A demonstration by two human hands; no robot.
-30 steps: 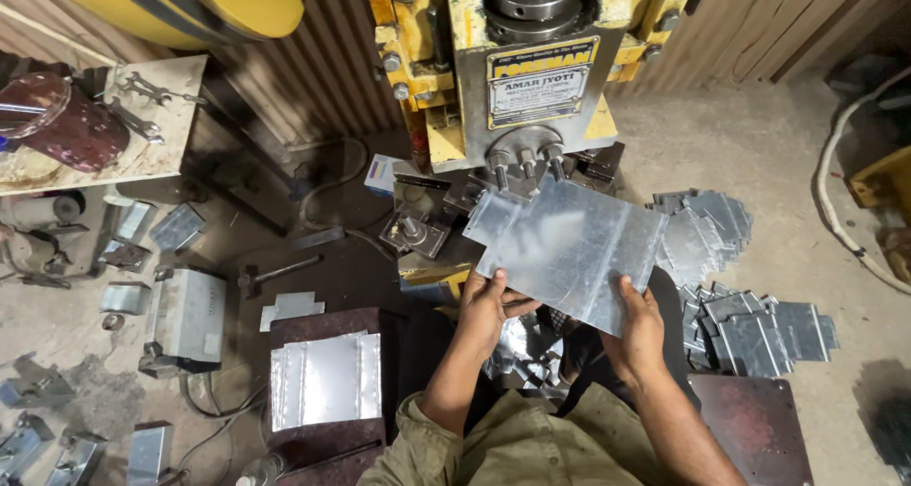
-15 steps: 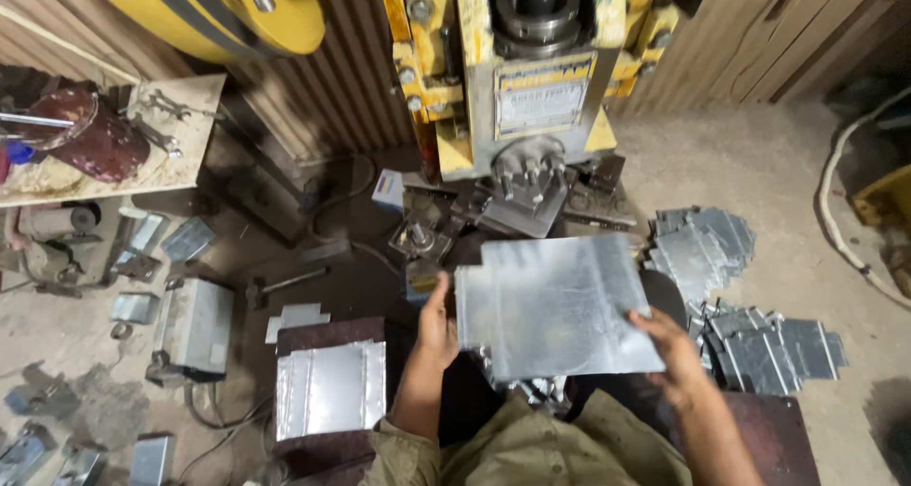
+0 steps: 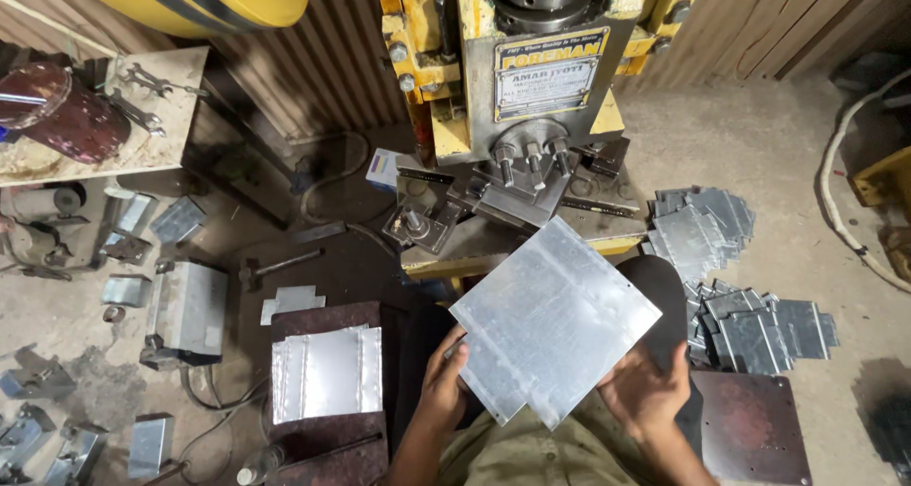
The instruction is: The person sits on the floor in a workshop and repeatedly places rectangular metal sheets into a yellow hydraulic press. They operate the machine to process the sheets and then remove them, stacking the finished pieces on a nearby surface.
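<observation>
**Both hands on a metal sheet before the press**

The yellow press [image 3: 531, 78] fills the top of the view, a heavy cast machine with a round steel ram, bolts and a grey tool block at its base. Everything else sits in relation to it.

Just below the press, tilted like a diamond, is the metal sheet [image 3: 555, 329]: flat, dull silver, roughly square, with faint pressed lines across it and one corner notched. It looks thin and stiff, light enough for two hands, smooth and likely a little slippery, with sharp edges; by my reading the plain edges near the corners are the safest places to take it, palms kept off the cut rims.

The left hand [image 3: 444, 377] is closed on the sheet's lower left edge, fingers curled over the rim. The right hand [image 3: 645, 391] lies under the lower right edge, fingers spread and mostly hidden; it supports the sheet, though how tightly it pinches I cannot tell.

Right of the press lies a loose heap of cut metal pieces [image 3: 731, 268], grey and overlapping. Below and left of the press, a shiny folded tray [image 3: 325, 372] rests on a rusty brown plate. Further left, a hammer [image 3: 280, 263] lies on the dark floor.
</observation>
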